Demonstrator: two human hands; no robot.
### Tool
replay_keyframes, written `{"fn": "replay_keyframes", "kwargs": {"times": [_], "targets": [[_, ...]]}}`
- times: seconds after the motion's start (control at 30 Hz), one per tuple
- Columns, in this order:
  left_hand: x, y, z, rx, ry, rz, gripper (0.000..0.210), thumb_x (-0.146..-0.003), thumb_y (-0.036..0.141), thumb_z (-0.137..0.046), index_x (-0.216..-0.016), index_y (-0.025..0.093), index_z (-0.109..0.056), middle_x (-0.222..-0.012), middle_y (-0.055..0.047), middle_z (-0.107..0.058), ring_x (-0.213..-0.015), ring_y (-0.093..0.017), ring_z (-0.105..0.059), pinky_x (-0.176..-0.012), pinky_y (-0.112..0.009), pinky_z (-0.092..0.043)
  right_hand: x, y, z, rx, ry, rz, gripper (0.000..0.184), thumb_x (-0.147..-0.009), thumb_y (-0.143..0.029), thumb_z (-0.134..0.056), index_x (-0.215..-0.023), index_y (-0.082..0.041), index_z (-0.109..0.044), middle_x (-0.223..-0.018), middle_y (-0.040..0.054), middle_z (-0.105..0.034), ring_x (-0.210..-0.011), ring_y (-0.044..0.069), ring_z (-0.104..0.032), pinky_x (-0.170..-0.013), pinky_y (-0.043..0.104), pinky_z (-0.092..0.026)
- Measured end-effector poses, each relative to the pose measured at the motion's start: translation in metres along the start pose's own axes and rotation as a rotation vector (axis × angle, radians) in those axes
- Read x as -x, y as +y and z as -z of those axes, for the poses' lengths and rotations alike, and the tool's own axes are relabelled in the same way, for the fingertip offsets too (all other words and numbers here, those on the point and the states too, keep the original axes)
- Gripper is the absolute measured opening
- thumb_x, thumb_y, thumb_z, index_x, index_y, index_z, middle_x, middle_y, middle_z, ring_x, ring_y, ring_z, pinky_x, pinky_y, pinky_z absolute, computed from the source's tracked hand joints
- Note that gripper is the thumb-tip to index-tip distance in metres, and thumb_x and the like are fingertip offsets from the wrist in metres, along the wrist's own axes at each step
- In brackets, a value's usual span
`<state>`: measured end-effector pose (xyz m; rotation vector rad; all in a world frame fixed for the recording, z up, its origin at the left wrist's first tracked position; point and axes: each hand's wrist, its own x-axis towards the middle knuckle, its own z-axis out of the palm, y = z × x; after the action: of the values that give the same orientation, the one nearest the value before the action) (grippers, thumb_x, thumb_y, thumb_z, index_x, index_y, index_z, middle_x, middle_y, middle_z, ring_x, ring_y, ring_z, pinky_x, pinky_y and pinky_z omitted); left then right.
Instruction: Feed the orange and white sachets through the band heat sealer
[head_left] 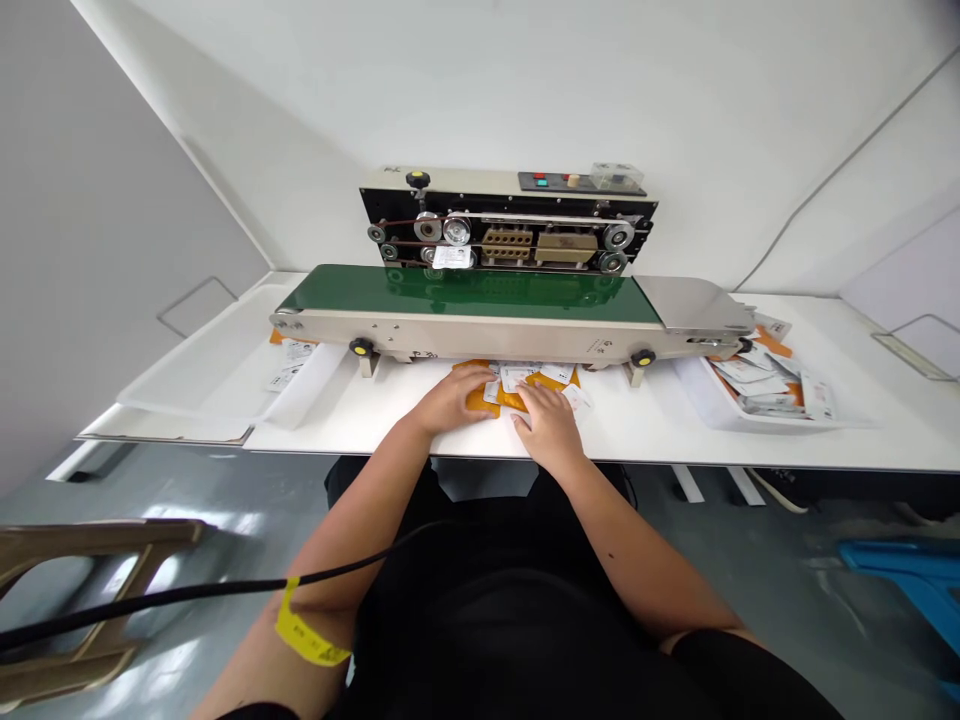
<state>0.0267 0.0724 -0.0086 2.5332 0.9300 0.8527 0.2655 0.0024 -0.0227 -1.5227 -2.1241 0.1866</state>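
Small flat sachets, some orange and some white with print, lie in a loose pile on the white table below the sealing machine's front edge. My left hand (453, 399) rests at the pile's left side, fingers curved and thumb apart, touching an orange sachet (482, 401). From the right, my right hand (551, 424) reaches over the pile with its fingertips on the sachets and its thumb spread. Between the hands lies a white sachet (514, 378). Another white sachet (452, 257) stands upright at the rollers of the band sealing machine (510, 225).
A green conveyor belt (465, 291) runs across in front of me. At right, a white bin (720, 408) holds many sachets; a translucent bin (217, 350) at left holds a few. A black cable (187, 597) crosses my left arm. Stools stand at both sides.
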Motion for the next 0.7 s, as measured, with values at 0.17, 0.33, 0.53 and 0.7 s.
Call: {"fn": "replay_keyframes", "kwargs": {"times": [0.17,0.33,0.53,0.7], "targets": [[0.001,0.003,0.003,-0.014,-0.079,-0.01,0.084,-0.071,0.059,-0.089,-0.142,0.023,-0.062,-0.15,-0.016,-0.059,-0.14,-0.037,-0.054,-0.119,-0.053,-0.042,0.0,0.0,0.001,0.006,-0.009,0.0,0.048,-0.099,-0.032,-0.054,-0.146,-0.021,-0.059,-0.154,0.0082,-0.057,-0.146,0.033,-0.046,-0.123,0.056,-0.028],[0.005,0.009,0.008,-0.029,-0.021,-0.033,0.043,-0.092,0.049,-0.073,-0.127,0.024,-0.073,-0.121,-0.011,-0.076,-0.112,-0.027,-0.071,-0.102,-0.043,-0.056,-0.002,-0.002,0.003,0.02,-0.027,-0.005,0.048,-0.098,-0.033,-0.055,-0.145,-0.022,-0.059,-0.156,0.0085,-0.055,-0.147,0.032,-0.045,-0.123,0.057,-0.029],[0.007,0.018,0.014,-0.114,0.179,-0.05,0.032,-0.105,0.043,-0.053,-0.101,0.024,-0.077,-0.096,-0.006,-0.079,-0.09,-0.021,-0.073,-0.085,-0.034,-0.057,-0.004,-0.004,0.004,0.024,0.002,-0.013,0.05,-0.096,-0.035,-0.059,-0.144,-0.023,-0.061,-0.155,0.0081,-0.055,-0.148,0.035,-0.041,-0.125,0.059,-0.028],[0.01,0.016,0.016,-0.196,0.414,0.115,0.036,-0.107,0.044,-0.042,-0.096,0.022,-0.068,-0.089,-0.007,-0.074,-0.083,-0.021,-0.07,-0.078,-0.034,-0.056,-0.006,-0.009,0.005,0.052,0.129,-0.019,0.045,-0.093,-0.037,-0.062,-0.137,-0.025,-0.067,-0.152,0.0073,-0.057,-0.152,0.04,-0.032,-0.126,0.063,-0.022]]}}
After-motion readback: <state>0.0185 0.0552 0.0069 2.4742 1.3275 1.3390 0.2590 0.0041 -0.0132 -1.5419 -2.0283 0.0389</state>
